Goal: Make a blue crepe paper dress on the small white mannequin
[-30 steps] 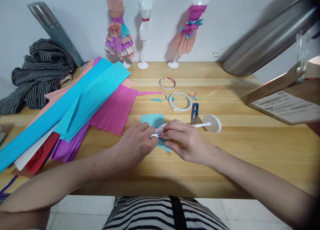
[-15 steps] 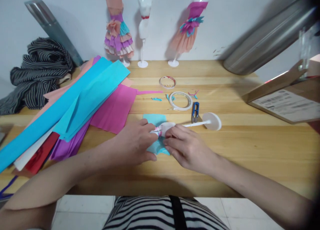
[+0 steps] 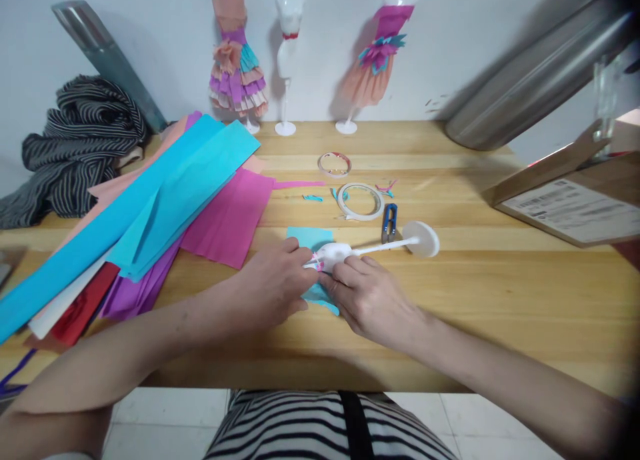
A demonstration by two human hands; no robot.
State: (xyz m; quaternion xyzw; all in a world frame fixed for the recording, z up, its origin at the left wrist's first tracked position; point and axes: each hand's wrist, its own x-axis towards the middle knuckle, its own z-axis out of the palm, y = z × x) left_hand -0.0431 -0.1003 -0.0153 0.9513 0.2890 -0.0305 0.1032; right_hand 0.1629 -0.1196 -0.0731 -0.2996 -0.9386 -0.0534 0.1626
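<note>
A small white dress-form mannequin [image 3: 336, 253] lies on its side on a piece of light blue crepe paper [image 3: 309, 236], with pink bits at its waist. Its thin stand and round base [image 3: 421, 239] point right. My left hand [image 3: 277, 277] is closed around the upper body, which its fingers mostly hide. My right hand [image 3: 375, 297] is closed beside the waist, its fingertips pinching the near part of the blue paper against the mannequin. Just beyond the stand lie blue thread snips [image 3: 389, 223].
Rolls of tape [image 3: 361, 201] and paper scraps [image 3: 313, 198] lie behind the hands. Coloured crepe paper sheets [image 3: 185, 187] are heaped at left, near a striped cloth [image 3: 85, 140]. Dressed mannequins [image 3: 237, 73] stand along the wall. A cardboard box [image 3: 575, 200] is at right.
The mannequin's base has shifted slightly left and nearer the back edge. My right fingers have moved in lower at the waist, showing more of the white body.
</note>
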